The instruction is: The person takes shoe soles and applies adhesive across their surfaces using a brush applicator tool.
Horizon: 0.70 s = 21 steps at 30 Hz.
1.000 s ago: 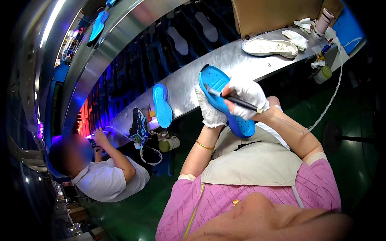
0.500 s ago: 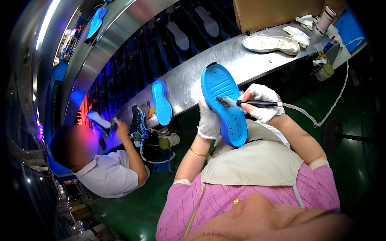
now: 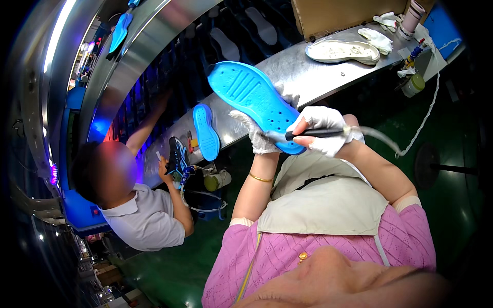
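Note:
A blue shoe sole point(image 3: 249, 90) with grooves and small holes rests in my left hand point(image 3: 261, 137), which wears a white glove and grips it from below, fingers showing past the far edge. In my right hand point(image 3: 328, 123), whose white glove leaves the thumb and a finger bare, is a black-handled brush point(image 3: 319, 133) with a pale hose point(image 3: 382, 136) at its back end. The bristles, blurred, touch the sole near its lower end or lie just over it.
A metal ledge point(image 3: 292, 72) bears another blue sole point(image 3: 206, 132), a white sole point(image 3: 343, 52) and white cloths point(image 3: 376, 40). Behind it, a dark conveyor point(image 3: 205, 66) carries grey insoles point(image 3: 225, 44). At left a co-worker point(image 3: 144, 215) reaches toward the conveyor. A cardboard box point(image 3: 344, 18) stands at the back.
The held sole has tilted, its far end swinging left and toward the ledge. The brush has moved from the sole's middle to its lower end. The co-worker's arm now stretches over the conveyor.

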Motion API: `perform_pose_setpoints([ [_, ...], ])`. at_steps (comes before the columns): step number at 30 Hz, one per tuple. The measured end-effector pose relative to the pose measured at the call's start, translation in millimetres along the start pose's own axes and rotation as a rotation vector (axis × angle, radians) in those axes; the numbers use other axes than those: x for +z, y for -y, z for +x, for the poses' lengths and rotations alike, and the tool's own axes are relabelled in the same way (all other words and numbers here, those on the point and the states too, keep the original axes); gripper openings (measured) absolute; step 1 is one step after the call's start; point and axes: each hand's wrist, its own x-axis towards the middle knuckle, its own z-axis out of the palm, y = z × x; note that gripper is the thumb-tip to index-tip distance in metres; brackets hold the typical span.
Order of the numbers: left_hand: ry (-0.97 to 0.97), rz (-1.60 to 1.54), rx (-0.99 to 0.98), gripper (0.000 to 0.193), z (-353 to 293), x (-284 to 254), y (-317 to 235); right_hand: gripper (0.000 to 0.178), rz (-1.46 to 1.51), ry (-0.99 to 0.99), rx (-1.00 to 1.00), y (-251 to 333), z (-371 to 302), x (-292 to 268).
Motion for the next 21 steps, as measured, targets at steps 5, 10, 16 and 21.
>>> perform_pose_setpoints([
  [5,0.229,-0.203,0.115,0.099,20.8,6.3,-12.7,0.013,0.153,-0.116,-0.001,-3.8,1.3,1.0],
  [10,0.52,-0.341,0.137,0.098,33.6,10.5,-25.3,0.01,0.404,0.031,0.373,1.3,4.6,-1.6],
  [16,0.432,-0.21,0.182,0.114,33.8,7.0,-44.2,0.012,0.312,-0.108,0.279,0.7,3.8,1.2],
  [21,0.605,-0.015,0.178,0.112,46.1,3.6,-52.4,0.013,0.853,-0.02,0.469,-10.2,11.4,-3.9],
])
